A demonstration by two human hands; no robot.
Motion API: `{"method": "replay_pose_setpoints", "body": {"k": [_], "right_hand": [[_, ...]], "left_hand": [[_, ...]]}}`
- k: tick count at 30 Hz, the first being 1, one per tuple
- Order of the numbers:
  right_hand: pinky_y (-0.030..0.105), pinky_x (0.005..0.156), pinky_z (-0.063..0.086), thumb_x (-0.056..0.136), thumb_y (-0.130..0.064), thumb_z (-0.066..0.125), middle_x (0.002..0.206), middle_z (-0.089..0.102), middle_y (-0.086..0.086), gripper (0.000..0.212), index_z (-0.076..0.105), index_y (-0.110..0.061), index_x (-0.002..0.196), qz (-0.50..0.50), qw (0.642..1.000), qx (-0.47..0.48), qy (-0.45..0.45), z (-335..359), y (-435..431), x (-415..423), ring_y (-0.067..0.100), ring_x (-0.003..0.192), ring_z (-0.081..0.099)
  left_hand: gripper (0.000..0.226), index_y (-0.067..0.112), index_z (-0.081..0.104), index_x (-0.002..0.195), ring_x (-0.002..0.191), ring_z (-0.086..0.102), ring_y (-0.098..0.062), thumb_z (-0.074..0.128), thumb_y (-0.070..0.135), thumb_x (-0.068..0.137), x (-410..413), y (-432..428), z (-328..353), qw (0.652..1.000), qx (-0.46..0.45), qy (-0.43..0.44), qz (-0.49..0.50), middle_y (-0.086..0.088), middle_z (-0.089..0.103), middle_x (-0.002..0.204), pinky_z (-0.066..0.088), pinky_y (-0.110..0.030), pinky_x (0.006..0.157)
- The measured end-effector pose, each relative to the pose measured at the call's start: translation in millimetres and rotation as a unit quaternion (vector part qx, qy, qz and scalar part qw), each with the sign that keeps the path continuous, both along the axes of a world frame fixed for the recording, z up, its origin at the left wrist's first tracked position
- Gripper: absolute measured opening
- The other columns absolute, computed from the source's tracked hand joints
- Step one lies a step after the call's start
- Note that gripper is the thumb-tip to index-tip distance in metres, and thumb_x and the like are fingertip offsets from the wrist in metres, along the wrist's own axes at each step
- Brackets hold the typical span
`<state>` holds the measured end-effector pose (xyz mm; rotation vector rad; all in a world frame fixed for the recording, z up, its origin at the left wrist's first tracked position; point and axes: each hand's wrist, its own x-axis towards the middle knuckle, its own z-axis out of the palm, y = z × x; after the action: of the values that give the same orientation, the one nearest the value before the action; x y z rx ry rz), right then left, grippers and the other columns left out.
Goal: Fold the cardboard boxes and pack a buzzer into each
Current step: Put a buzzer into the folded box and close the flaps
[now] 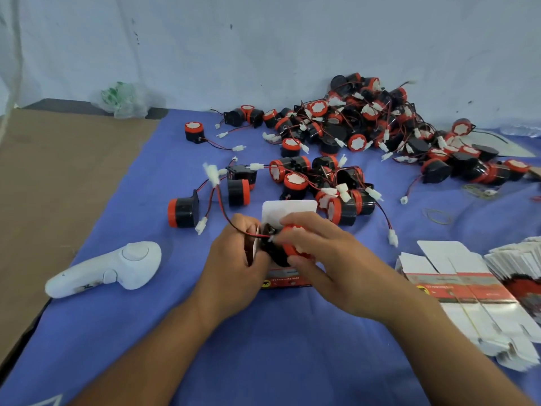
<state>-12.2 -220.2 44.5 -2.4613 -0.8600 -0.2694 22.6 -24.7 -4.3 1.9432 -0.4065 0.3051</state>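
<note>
Left hand [234,259] curled round the side of an open cardboard box [288,210] at centre of the blue surface [263,347], white flap standing up. Right hand [316,253] clamped on a red-capped buzzer [292,250] at the box mouth, partly inside. Its red-black wire [222,206] loops up left to a white connector [212,171]. Loose buzzer pile [366,121] behind, flat box stack [468,288] right, white controller [108,269] left

Illumination: even, diffuse, bright; shadows faint. Image soft overall; motion blur on the right hand [322,253]. Wide-angle curvature toward frame edges.
</note>
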Motion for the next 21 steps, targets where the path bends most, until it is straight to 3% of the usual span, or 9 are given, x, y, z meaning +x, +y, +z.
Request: {"method": "replay_pose_setpoints", "body": {"k": [2,4,7,10,14,17,19,21], "right_hand": [[0.037,0.091,0.05,0.098,-0.026,0.06,0.131,0.054,-0.008,0.042,0.044,-0.027,0.136,-0.044,0.998,0.024,0.026,1,-2,0,0.016,0.111,0.056],[0.036,0.093,0.049,0.097,-0.024,0.063,0.136,0.051,-0.005,0.041,0.05,-0.022,0.136,-0.05,0.999,-0.005,0.008,3,-4,-1,0.017,0.114,0.055],[0.03,0.087,0.048,0.097,-0.019,0.062,0.135,0.043,0.001,0.028,0.063,-0.018,0.126,-0.024,0.998,-0.057,0.013,7,-4,-2,0.018,0.106,0.054],[0.031,0.084,0.044,0.099,-0.019,0.057,0.127,0.046,0.0,0.017,0.064,-0.017,0.114,-0.015,0.995,-0.094,0.01,7,0,-3,0.018,0.098,0.048],[0.038,0.095,0.034,0.104,-0.038,0.039,0.135,0.037,-0.009,0.026,0.056,-0.034,0.124,-0.059,0.98,-0.19,0.015,0,3,-8,0.019,0.106,0.034],[0.037,0.098,0.03,0.103,-0.049,0.036,0.129,0.033,-0.009,0.029,0.05,-0.038,0.127,-0.075,0.975,-0.206,0.042,0,4,-10,0.018,0.106,0.029],[0.037,0.097,0.031,0.103,-0.05,0.038,0.124,0.032,-0.007,0.031,0.05,-0.038,0.129,-0.082,0.973,-0.214,0.038,1,5,-9,0.018,0.102,0.027],[0.039,0.095,0.034,0.103,-0.045,0.041,0.121,0.034,-0.004,0.033,0.051,-0.038,0.133,-0.088,0.973,-0.212,0.037,1,6,-8,0.019,0.102,0.029]], "left_hand": [[0.016,0.026,0.048,0.089,0.075,0.061,-0.026,0.051,0.018,0.076,0,0,1,1.0,0.003,-0.001,-0.005,-0.003,0.064,0.085,0.053,-0.051,0.064],[0.018,0.028,0.044,0.084,0.072,0.058,-0.026,0.053,0.014,0.077,0,1,2,1.0,-0.004,-0.012,-0.006,-0.002,0.063,0.089,0.052,-0.05,0.063],[0.022,0.023,0.044,0.085,0.064,0.051,-0.016,0.053,0.007,0.074,0,2,3,0.999,-0.009,-0.037,-0.016,0.008,0.06,0.09,0.047,-0.027,0.058],[0.026,0.021,0.051,0.089,0.073,0.053,-0.015,0.05,0.002,0.071,-1,3,6,0.997,0.023,-0.065,-0.044,0.008,0.057,0.088,0.041,-0.019,0.061],[0.021,0.013,0.056,0.084,0.084,0.055,-0.017,0.047,0.0,0.071,-3,4,9,0.996,0.027,-0.066,-0.047,0.001,0.058,0.099,0.044,-0.027,0.07],[0.021,0.009,0.062,0.089,0.098,0.058,-0.018,0.049,0.003,0.073,-5,7,16,0.994,0.004,-0.1,-0.041,-0.001,0.059,0.106,0.045,-0.025,0.081],[0.019,0.008,0.064,0.095,0.101,0.059,-0.017,0.049,0.012,0.086,-7,6,19,0.989,-0.009,-0.146,-0.016,-0.001,0.061,0.108,0.045,-0.024,0.084],[0.025,0.01,0.067,0.107,0.101,0.059,-0.005,0.047,0.02,0.096,-12,3,21,0.979,0.026,-0.2,0.027,0.004,0.063,0.105,0.044,-0.017,0.085]]}}
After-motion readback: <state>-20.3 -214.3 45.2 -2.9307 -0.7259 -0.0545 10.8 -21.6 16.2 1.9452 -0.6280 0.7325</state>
